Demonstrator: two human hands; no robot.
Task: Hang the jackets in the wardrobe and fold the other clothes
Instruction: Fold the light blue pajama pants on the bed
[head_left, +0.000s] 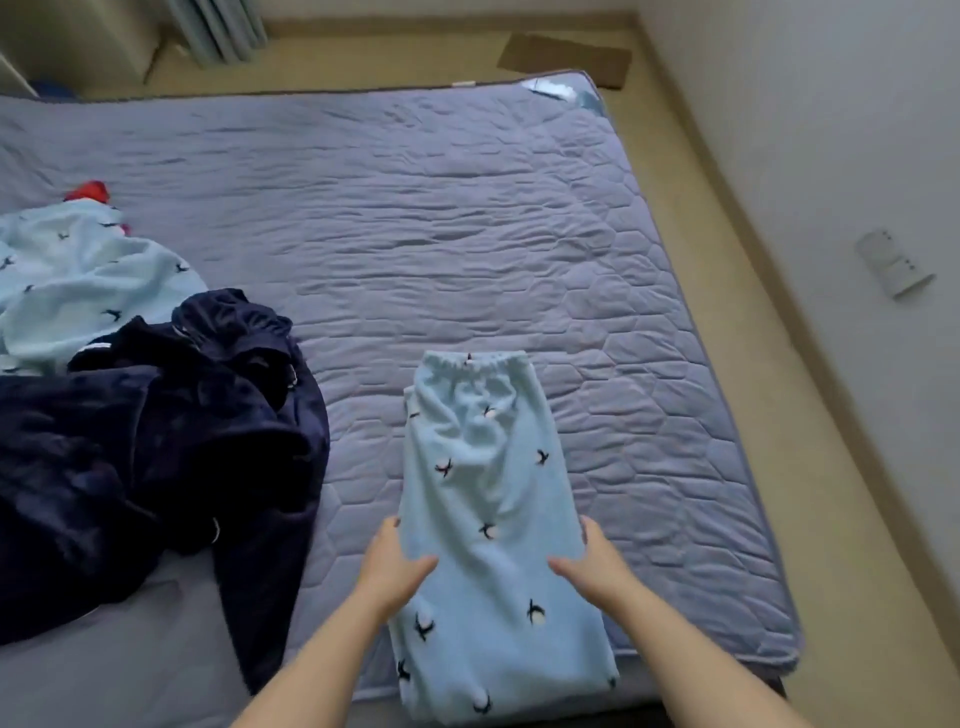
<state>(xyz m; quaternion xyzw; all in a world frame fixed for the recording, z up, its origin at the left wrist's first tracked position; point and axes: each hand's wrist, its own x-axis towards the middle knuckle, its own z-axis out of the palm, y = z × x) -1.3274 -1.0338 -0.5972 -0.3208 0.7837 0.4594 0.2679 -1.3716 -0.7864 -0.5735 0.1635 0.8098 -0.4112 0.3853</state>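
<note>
Light blue fleece trousers (488, 467) with a dark bird print lie lengthwise on the bed, waistband at the far end, legs folded together. My left hand (397, 564) grips their left edge, thumb on top and fingers tucked under the cloth. My right hand (589, 561) grips the right edge the same way. A dark navy fleece garment (156, 457) lies crumpled at the left. Behind it sits a matching light blue fleece top (78, 280), with a red item (88, 191) peeking out beyond it.
The bed's grey quilted mattress pad (441, 234) spreads wide beyond the clothes. Beige floor (779, 415) runs along the right side to a white wall with a socket (891, 265). A brown cardboard piece (566, 57) lies on the floor past the bed.
</note>
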